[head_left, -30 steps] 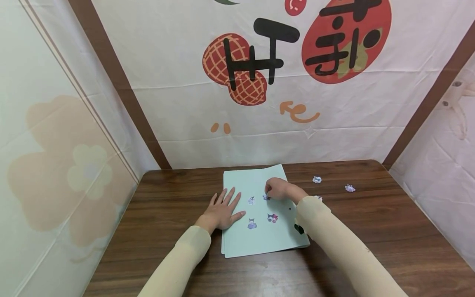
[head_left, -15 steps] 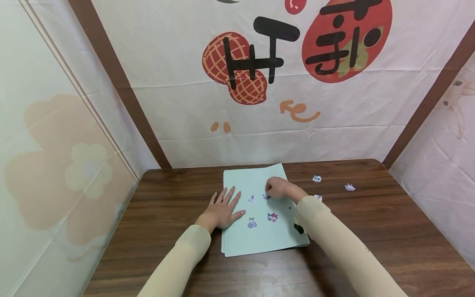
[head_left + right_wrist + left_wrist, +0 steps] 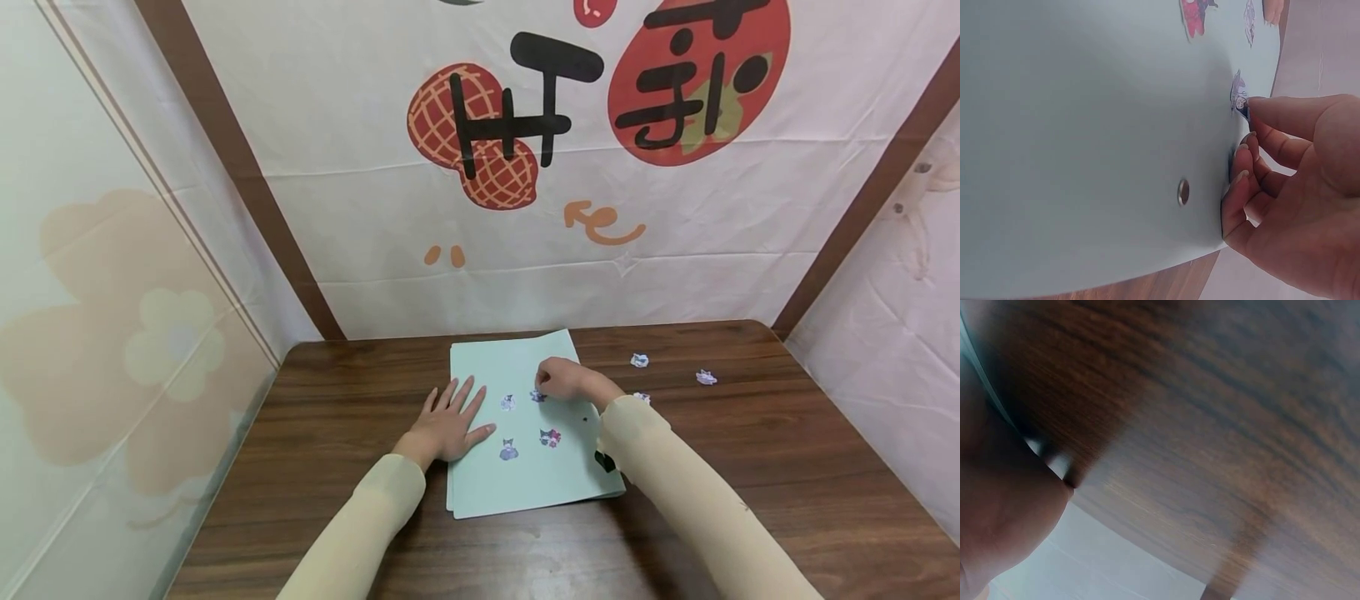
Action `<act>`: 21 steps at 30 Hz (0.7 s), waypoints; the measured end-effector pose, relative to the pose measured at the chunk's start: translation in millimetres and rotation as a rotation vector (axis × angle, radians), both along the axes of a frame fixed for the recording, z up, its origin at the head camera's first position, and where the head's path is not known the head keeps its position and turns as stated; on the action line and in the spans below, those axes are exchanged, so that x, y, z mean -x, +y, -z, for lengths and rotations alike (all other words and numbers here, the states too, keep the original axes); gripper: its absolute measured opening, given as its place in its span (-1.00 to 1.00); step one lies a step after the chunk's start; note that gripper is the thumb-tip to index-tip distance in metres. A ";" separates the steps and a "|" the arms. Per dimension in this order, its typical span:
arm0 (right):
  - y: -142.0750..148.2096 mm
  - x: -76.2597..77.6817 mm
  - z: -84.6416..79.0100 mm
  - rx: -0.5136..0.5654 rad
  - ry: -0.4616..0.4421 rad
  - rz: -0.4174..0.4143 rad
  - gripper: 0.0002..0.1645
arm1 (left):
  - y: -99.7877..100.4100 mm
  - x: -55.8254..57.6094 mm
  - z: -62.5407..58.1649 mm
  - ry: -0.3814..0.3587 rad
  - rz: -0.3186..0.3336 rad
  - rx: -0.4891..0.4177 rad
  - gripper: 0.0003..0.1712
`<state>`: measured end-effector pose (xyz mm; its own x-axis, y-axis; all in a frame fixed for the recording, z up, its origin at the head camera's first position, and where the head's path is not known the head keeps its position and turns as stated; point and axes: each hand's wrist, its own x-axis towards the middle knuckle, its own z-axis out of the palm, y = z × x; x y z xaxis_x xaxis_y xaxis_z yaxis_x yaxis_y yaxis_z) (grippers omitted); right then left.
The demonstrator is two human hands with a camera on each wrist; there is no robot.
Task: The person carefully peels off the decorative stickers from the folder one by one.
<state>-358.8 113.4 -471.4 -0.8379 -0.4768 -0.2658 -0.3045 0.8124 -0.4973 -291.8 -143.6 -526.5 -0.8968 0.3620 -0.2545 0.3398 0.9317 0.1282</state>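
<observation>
A pale green, layered folder-like sheet lies on the wooden table. My left hand rests on its left side, fingers spread and straight; the left wrist view shows only part of that hand. Near the sheet's upper right, my right hand pinches a small cartoon sticker between thumb and index finger, at the sheet's surface. Its other fingers curl against the sheet. Three more stickers lie on it: a whitish one, a purple one and a dark-and-pink one.
Loose stickers lie on the table to the right: one at the back, one farther right and one partly behind the right sleeve. A small round metal-rimmed spot sits on the sheet. A printed cloth hangs behind the table.
Both hands and the stickers keep their places. Only the head view shifts very slightly.
</observation>
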 end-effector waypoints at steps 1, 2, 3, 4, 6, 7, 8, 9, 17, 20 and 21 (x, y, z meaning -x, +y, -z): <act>0.1 -0.5 -0.4 0.004 -0.004 0.001 -0.87 | -0.3 0.0 0.8 0.002 0.000 -0.003 -0.07; 0.2 -0.9 -0.6 0.006 -0.008 0.002 -0.87 | -0.5 0.0 1.4 0.004 0.000 -0.005 -0.07; 0.2 -1.4 -0.9 0.010 -0.011 0.005 -0.87 | -0.6 0.1 2.0 0.003 -0.001 -0.005 -0.06; 0.3 -1.9 -1.0 0.014 -0.013 0.006 -0.87 | -0.8 0.1 2.5 0.005 -0.001 -0.007 -0.07; 0.6 -2.5 -1.4 0.024 -0.019 0.012 -0.87 | -0.9 0.1 2.9 0.008 -0.001 -0.009 -0.06; 0.8 -2.6 -1.4 0.030 -0.022 0.015 -0.87 | -1.0 0.2 3.0 0.011 0.001 -0.009 -0.06; 1.1 -2.7 -1.6 0.036 -0.025 0.019 -0.87 | -1.0 0.1 2.8 0.012 0.001 -0.010 -0.06; 1.4 -2.8 -1.7 0.041 -0.028 0.023 -0.87 | -1.0 0.1 2.5 0.013 0.002 -0.010 -0.06; 3.3 -4.7 -4.3 0.071 -0.056 0.040 -0.87 | -1.2 1.2 3.8 0.014 0.001 -0.008 -0.06; 3.6 -3.8 -3.8 0.071 -0.056 0.034 -0.87 | -1.7 3.1 7.2 0.018 0.002 -0.007 -0.06; 3.8 -3.5 -3.5 0.072 -0.057 0.033 -0.87 | -1.8 3.9 8.2 0.018 0.001 -0.006 -0.07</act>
